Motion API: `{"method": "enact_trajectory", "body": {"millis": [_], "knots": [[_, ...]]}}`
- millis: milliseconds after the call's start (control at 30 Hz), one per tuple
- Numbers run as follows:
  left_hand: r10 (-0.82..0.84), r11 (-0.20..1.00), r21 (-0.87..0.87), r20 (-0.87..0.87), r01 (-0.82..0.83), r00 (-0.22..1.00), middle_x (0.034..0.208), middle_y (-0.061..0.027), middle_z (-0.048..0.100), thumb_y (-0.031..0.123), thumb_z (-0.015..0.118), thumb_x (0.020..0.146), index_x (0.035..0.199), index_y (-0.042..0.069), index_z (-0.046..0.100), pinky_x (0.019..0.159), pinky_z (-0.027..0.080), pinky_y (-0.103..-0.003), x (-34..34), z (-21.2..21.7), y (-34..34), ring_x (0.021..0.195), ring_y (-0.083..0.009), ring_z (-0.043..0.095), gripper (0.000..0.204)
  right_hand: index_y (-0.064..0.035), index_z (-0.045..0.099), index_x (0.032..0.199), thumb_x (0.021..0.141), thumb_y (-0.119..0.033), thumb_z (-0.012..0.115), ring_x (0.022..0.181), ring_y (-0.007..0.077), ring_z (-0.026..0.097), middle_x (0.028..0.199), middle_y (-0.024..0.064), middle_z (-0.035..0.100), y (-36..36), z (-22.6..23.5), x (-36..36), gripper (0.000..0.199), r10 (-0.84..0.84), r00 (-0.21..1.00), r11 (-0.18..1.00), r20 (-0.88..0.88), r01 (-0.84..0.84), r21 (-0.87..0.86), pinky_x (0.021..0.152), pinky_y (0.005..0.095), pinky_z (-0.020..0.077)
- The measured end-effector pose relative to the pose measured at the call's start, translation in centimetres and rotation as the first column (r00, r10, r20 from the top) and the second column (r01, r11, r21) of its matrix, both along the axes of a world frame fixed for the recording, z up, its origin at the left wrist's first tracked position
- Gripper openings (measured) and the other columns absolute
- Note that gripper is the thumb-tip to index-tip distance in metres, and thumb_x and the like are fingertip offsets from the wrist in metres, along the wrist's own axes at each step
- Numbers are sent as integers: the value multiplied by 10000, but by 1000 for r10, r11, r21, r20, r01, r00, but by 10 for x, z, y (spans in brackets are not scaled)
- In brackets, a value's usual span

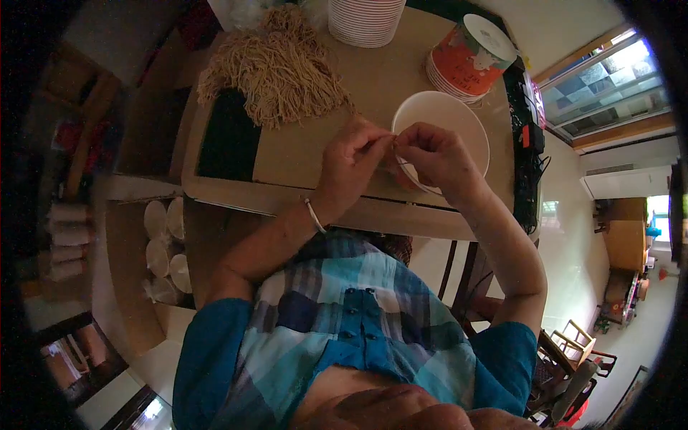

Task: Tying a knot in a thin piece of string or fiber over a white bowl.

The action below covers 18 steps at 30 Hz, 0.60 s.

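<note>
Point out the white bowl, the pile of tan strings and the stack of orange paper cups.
white bowl (459, 118): head view, bare inner surface.
pile of tan strings (276, 68): head view, middle of heap.
stack of orange paper cups (466, 61): head view, orange side wall.

Looks like a home doubling as a small piecework spot. Wooden table (301, 154) w/ heap of tan string bundles (276, 68), stacks of paper bowls (365, 20) & a white bowl (451, 118). Open carton (132, 287) of more bowls on floor at left. Tiled floor (573, 215), wooden chairs (573, 344), sliding window (609, 79) & wall air-con unit (627, 179) at right.
</note>
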State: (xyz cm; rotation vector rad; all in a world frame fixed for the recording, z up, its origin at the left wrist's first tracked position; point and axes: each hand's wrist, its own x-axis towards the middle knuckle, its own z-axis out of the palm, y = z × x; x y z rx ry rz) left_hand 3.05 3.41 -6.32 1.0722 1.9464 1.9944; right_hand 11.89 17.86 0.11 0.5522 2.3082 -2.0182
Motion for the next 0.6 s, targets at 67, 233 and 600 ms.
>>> {"method": "enact_trajectory", "body": {"millis": [67, 233, 600], "knots": [[17, 1000, 3, -95, -17, 995, 891, -60, 578, 6, 625, 841, 938, 18, 645, 689, 477, -245, 3, 3, -2, 810, -136, 582, 99, -65, 621, 898, 875, -91, 610, 494, -7, 395, 705, -57, 563, 0, 0, 1, 36, -6, 1000, 1000, -23, 6, -9, 416, 162, 269], [30, 999, 30, -152, -26, 988, 888, -71, 590, -35, 624, 822, 971, 20, 655, 692, 492, -253, 8, 8, -4, 829, -159, 607, 162, -56, 622, 904, 870, -82, 617, 564, 0, 455, 733, -44, 581, 1, 1, 1, 43, -22, 1000, 999, 18, 22, 28, 467, 158, 331], [84, 995, -30, -217, -93, 973, 832, -61, 584, -7, 648, 803, 898, 41, 635, 616, 487, -266, 9, 14, 1, 752, -153, 605, 108, -11, 626, 886, 840, -99, 642, 622, 80, 534, 698, 57, 618, -4, -12, 5, 101, -15, 977, 918, -212, 98, 384, 553, 252, 442]]}}
